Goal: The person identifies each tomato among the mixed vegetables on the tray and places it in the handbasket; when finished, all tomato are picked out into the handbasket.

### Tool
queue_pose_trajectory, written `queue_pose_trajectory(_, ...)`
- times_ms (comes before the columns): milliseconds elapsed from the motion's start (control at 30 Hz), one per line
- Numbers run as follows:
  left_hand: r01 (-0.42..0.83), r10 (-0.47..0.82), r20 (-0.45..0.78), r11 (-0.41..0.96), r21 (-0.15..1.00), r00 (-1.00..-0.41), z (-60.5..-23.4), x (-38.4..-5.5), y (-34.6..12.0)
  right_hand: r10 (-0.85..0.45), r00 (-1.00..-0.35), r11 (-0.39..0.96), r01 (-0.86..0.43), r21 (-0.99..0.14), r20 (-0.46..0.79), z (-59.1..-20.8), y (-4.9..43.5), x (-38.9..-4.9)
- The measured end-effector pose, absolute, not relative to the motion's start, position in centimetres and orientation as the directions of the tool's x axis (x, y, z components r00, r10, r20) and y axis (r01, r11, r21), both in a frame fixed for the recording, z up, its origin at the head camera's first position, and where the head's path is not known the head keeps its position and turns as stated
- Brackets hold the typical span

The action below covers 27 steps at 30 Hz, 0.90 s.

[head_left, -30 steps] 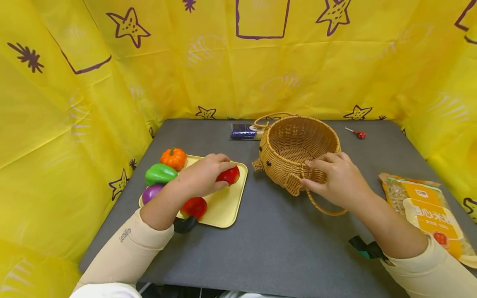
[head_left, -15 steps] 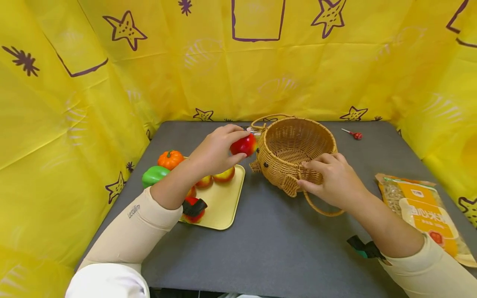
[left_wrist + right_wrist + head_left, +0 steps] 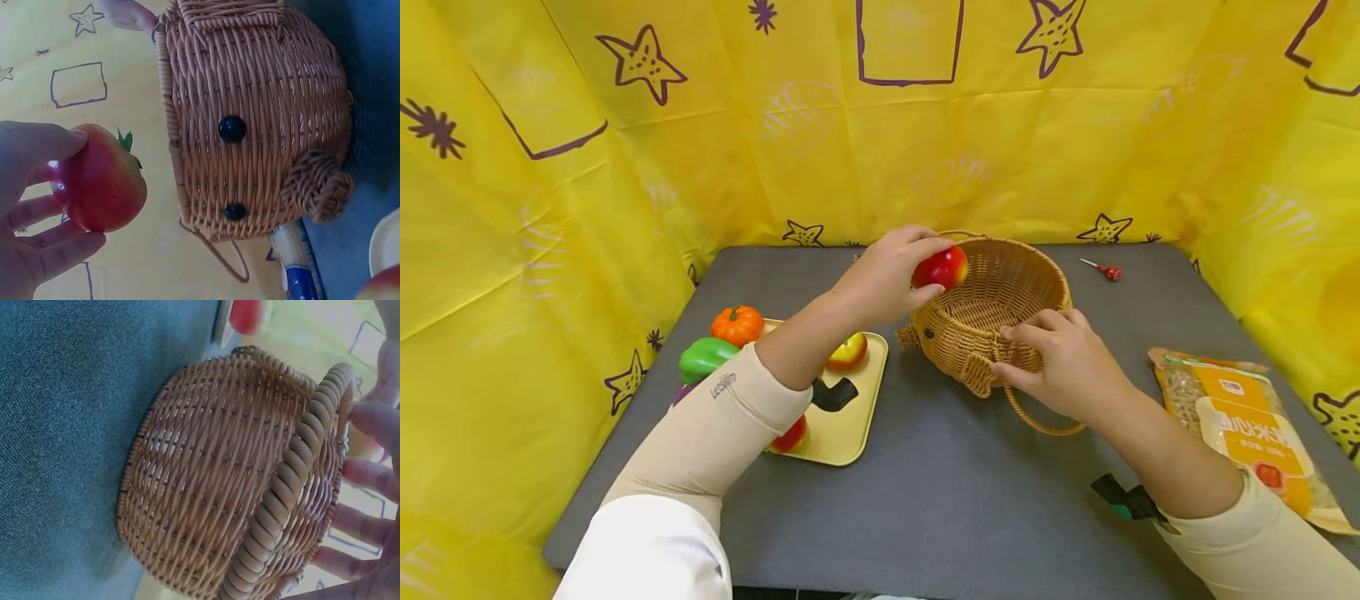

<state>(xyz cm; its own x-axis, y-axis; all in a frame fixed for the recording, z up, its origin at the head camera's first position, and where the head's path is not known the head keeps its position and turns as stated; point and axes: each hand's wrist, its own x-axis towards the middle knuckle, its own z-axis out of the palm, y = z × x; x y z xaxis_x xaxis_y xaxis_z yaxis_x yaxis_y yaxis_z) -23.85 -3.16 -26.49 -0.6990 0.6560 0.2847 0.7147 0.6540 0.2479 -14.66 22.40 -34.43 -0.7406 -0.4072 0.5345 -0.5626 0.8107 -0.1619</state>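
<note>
My left hand [image 3: 880, 279] holds a round red fruit [image 3: 942, 268] above the left side of the wicker basket [image 3: 958, 337]. In the left wrist view the fruit [image 3: 103, 181] shows small green leaves at its yellowish end, with thumb and fingers around it. The basket has an animal face, with black eyes [image 3: 232, 129] and a woven snout [image 3: 319, 185]. My right hand [image 3: 1067, 362] grips the basket's near right rim, fingertips over the edge and thumb outside. A coiled handle [image 3: 275, 500] crosses in front of that rim in the right wrist view.
On the left, a yellow tray [image 3: 838, 446] bears red-and-yellow fruits [image 3: 847, 353], partly behind my left arm. An orange pumpkin [image 3: 737, 325] and a green pepper [image 3: 706, 360] lie at its left. A lollipop [image 3: 1111, 272] lies back right, a yellow food bag [image 3: 1247, 425] far right.
My left hand has lifted the red fruit off the tray and carried it right, up to the basket's opening. My right hand has stayed on the basket rim.
</note>
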Motion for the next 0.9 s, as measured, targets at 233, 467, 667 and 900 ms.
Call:
queue_pose_trajectory(233,0.686,0.669,0.16,0.688,0.236,-0.726,-27.0,-24.7,-0.3,-0.39,-0.748,0.813,-0.554,-0.181,0.537,-34.5,22.4,-14.5)
queue_pose_trajectory(467,0.691,0.692,0.079,0.695,0.197,-0.718,-28.1,-25.3,1.4,-0.391,-0.744,0.811,-0.557,-0.179,0.542,-34.7,22.4,-14.5)
queue_pose_trajectory(667,0.71,0.719,0.014,0.684,0.168,-0.695,-28.8,-25.7,1.9,-0.408,-0.708,0.795,-0.586,-0.157,0.577,-34.8,22.4,-14.7)
queue_pose_trajectory(900,0.71,0.724,-0.037,0.683,0.172,-0.688,-29.0,-25.8,1.8,-0.412,-0.692,0.793,-0.592,-0.14,0.593,-35.0,22.5,-14.6)
